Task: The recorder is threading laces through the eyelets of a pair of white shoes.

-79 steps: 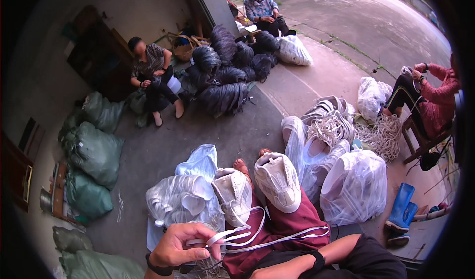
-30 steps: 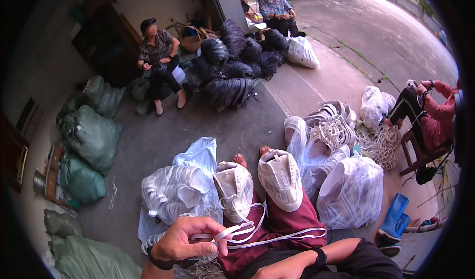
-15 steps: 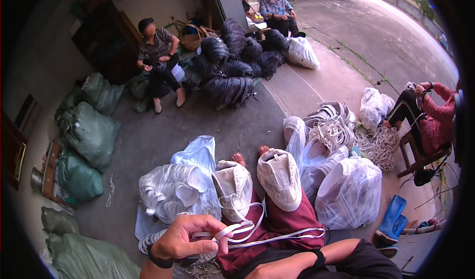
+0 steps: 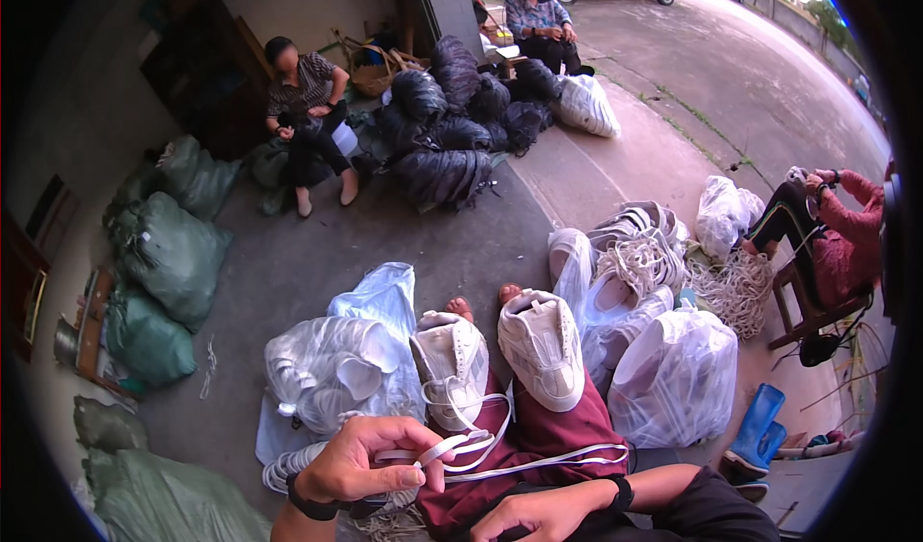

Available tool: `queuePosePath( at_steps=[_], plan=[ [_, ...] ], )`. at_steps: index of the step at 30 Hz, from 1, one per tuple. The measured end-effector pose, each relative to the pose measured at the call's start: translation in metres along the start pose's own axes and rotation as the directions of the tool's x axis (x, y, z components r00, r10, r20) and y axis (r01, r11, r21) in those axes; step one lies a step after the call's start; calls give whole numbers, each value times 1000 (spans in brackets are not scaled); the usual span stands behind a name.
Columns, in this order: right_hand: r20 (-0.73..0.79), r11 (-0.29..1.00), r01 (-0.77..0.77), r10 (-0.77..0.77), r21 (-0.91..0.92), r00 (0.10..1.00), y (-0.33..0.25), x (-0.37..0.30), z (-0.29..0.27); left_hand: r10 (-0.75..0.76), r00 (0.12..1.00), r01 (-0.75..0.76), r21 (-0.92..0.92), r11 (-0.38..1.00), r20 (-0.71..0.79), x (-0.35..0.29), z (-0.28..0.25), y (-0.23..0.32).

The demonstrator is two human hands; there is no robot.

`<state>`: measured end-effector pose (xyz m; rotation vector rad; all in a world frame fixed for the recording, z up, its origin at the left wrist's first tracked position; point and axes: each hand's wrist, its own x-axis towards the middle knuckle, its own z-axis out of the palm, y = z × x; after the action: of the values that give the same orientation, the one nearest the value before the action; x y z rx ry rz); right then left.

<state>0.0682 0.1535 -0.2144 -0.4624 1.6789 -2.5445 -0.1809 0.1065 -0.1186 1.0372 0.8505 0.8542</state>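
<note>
My left hand (image 4: 380,460) is closed, pinching a loop of white shoelace (image 4: 447,448) between thumb and fingers. The lace runs up to the left sneaker (image 4: 452,364) of an off-white pair and trails right across the maroon cloth (image 4: 567,436) over my legs. The right sneaker (image 4: 541,350) lies beside it, toe toward me, and no lace is seen across its tongue. Low over my lap, my right hand (image 4: 543,518) holds nothing visible. Its fingers stretch down-left, apart, with their tips partly cut off by the lower edge.
Clear plastic bags of white shoe parts stand to the left (image 4: 336,369) and right (image 4: 673,379). Beyond the right bag lies a heap of pale laces (image 4: 735,287). Green sacks (image 4: 173,263) line the left wall; black bundles (image 4: 442,138) lie ahead. Co-workers sit around. Blue boots (image 4: 760,427) stand right.
My right hand has shifted slightly, its fingers showing more at the lower edge. My left hand keeps its pinch on the shoelace, and the sneakers stay in place.
</note>
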Motion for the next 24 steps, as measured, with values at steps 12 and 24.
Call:
queuePosePath(
  at_steps=[12, 24],
  plan=[
    [169, 960, 56, -9, -273, 986, 6, 23, 5, -54, 998, 53, 11, 999, 35, 4, -16, -11],
    [128, 1000, 1, -1, -4, 992, 22, 42, 8, -10, 998, 10, -5, 1000, 62, -9, -30, -26]
  ],
)
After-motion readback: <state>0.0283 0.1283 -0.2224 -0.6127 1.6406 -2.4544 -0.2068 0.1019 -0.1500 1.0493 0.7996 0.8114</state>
